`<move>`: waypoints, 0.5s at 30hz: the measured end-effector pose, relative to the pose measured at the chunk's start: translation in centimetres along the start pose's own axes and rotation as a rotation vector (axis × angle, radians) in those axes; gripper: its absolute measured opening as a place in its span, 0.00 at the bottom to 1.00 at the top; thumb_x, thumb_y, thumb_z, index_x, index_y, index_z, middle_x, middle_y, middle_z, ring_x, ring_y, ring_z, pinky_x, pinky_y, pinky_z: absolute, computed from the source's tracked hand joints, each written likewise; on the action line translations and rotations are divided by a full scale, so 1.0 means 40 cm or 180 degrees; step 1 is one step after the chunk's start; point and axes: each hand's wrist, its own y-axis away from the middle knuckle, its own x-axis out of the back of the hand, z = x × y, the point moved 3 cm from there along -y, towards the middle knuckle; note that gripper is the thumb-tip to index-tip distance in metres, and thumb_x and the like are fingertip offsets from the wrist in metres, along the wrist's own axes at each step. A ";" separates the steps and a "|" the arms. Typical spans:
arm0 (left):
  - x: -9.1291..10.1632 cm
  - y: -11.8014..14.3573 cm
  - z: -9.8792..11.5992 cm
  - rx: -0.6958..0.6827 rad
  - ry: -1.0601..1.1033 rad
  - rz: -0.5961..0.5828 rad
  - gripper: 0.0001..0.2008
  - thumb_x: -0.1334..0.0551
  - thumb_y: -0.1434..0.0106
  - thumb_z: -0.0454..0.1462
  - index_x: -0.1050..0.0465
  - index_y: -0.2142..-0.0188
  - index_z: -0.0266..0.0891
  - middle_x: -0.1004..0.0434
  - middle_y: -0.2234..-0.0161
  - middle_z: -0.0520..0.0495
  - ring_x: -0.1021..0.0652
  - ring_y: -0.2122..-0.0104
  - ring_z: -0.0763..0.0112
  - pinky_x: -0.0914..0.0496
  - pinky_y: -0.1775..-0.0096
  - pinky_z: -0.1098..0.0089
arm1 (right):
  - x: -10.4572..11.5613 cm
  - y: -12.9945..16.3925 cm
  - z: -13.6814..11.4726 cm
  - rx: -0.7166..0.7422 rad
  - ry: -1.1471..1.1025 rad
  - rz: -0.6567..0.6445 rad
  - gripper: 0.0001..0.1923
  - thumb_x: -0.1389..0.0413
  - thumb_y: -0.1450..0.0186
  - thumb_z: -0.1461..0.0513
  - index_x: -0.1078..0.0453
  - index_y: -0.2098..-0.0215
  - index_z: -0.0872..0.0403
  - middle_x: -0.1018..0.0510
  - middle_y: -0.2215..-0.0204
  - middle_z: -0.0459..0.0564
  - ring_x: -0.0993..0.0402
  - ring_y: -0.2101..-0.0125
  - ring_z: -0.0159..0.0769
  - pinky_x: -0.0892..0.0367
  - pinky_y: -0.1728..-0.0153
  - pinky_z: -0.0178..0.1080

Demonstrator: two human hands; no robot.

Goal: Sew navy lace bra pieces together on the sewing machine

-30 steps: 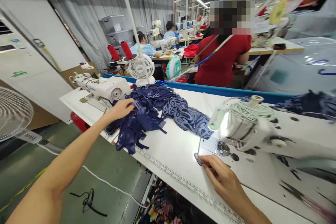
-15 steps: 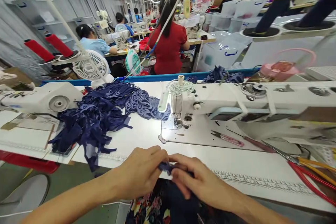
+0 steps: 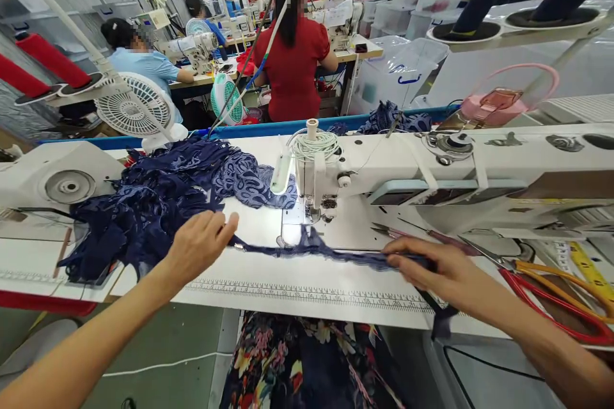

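Left hand [image 3: 199, 243] and right hand [image 3: 432, 268] each pinch 1 end of a navy strip [image 3: 330, 254], apparently taut, flat before the needle [image 3: 317, 212].

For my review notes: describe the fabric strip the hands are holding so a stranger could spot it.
On the white sewing table, before the sewing machine, a navy lace strip stretches between left hand and right hand. Unlike the heaped navy pile, it is single and pulled straight.

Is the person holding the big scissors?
No, the orange-handled scissors lie on the table while both hands hold a navy lace strip.
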 end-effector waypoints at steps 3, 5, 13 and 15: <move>-0.065 0.053 0.018 -0.0799 0.0305 0.0047 0.23 0.44 0.32 0.42 0.39 0.39 0.40 0.29 0.48 0.36 0.31 0.44 0.49 0.45 0.40 0.42 | -0.046 -0.016 0.038 0.0127 0.0856 -0.0454 0.18 0.52 0.33 0.47 0.28 0.57 0.46 0.21 0.64 0.48 0.26 0.66 0.41 0.34 0.66 0.39; -0.083 0.073 0.049 -0.0914 0.0639 0.0238 0.32 0.41 0.35 0.48 0.45 0.36 0.37 0.36 0.41 0.33 0.37 0.39 0.46 0.48 0.39 0.39 | -0.063 -0.020 0.053 0.0151 0.1024 -0.0497 0.19 0.55 0.32 0.47 0.30 0.55 0.46 0.21 0.59 0.47 0.25 0.60 0.43 0.33 0.61 0.40; -0.082 -0.046 0.361 -0.0966 0.1692 0.0483 0.32 0.49 0.31 0.53 0.43 0.38 0.31 0.34 0.40 0.35 0.33 0.41 0.57 0.37 0.40 0.56 | -0.042 -0.031 0.060 0.0285 0.1063 -0.0918 0.19 0.53 0.31 0.47 0.31 0.49 0.44 0.22 0.56 0.46 0.24 0.60 0.41 0.32 0.62 0.37; -0.094 -0.055 0.406 -0.0837 0.1599 0.0375 0.41 0.50 0.35 0.59 0.45 0.37 0.29 0.36 0.39 0.34 0.34 0.40 0.54 0.40 0.39 0.53 | 0.006 -0.031 0.077 0.0470 0.1284 -0.0715 0.19 0.50 0.33 0.47 0.30 0.49 0.43 0.21 0.58 0.46 0.23 0.63 0.41 0.32 0.65 0.37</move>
